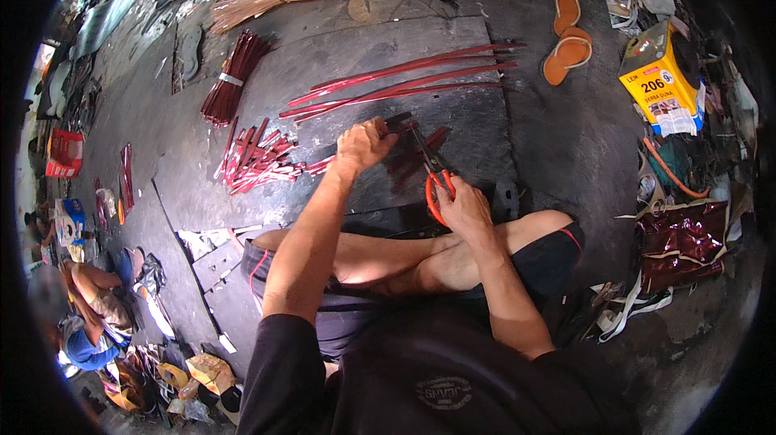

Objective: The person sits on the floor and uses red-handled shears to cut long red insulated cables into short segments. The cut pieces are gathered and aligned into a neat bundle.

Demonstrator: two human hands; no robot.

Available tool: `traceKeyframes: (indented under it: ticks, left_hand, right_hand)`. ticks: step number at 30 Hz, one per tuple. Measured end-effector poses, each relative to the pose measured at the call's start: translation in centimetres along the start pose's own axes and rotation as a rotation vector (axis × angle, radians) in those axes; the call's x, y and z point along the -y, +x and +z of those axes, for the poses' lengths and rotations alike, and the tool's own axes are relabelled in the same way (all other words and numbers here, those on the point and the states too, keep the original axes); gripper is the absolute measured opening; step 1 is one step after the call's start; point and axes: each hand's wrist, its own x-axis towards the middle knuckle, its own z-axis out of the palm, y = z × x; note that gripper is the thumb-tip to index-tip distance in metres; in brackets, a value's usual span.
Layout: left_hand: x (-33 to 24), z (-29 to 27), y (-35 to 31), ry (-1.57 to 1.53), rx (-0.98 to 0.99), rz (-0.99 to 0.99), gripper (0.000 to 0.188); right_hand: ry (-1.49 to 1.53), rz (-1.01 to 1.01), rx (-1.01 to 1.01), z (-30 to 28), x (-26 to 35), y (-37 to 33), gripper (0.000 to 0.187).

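Black shirt (pixel 453 346) nearest the lens, lower part cut off by the frame edge; crossed legs (pixel 420 261) just beyond it, partly covered by the forearms.

Left to right from there. Far left: another person in a blue top (pixel 87 348), squeezed by the lens rim, hands not clear. Red box (pixel 65 152) above that, also warped. A few thin dark red strips (pixel 127 180) lie apart on the dark floor.

Next, a tied bundle (pixel 233 83) of dark red strips with a pale band, and below it a loose pile of short strips (pixel 260 158), too tangled to count.

Left hand (pixel 364 145): fingers clenched around held strips (pixel 322 166), which poke out toward the pile; middle section hidden in the fist, number can't be told. Long strips (pixel 396 83) lie on the board beyond.

Scissors (pixel 437 166): blades up by the fist, tips hard to separate from the strips, contact unclear. Right hand (pixel 466 207) has its fingers wrapped on the orange handles, one loop partly covered.

Right side: brown sandals (pixel 567 55), yellow tin (pixel 663 87), shiny maroon sheet (pixel 683 241), edges lost in clutter.
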Motion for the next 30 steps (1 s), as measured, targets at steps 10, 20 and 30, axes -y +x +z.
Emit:
traceKeyframes:
  ticks: [10, 20, 30]
  left_hand:
    - [8.9, -2.4, -1.8, -0.245, 0.038, 0.058, 0.035]
    - [8.5, -1.6, -1.7, -0.173, 0.053, -0.041, 0.031]
    - [17.0, 4.1, 0.0, -0.746, -0.013, 0.013, 0.027]
  right_hand:
    - [-0.015, 0.002, -0.015, 0.4, -0.3, 0.4, 0.041]
    - [-0.003, 0.014, 0.004, 0.1, -0.2, 0.4, 0.039]
    - [-0.03, -0.098, -0.016, 0.7, 0.4, 0.0, 0.039]
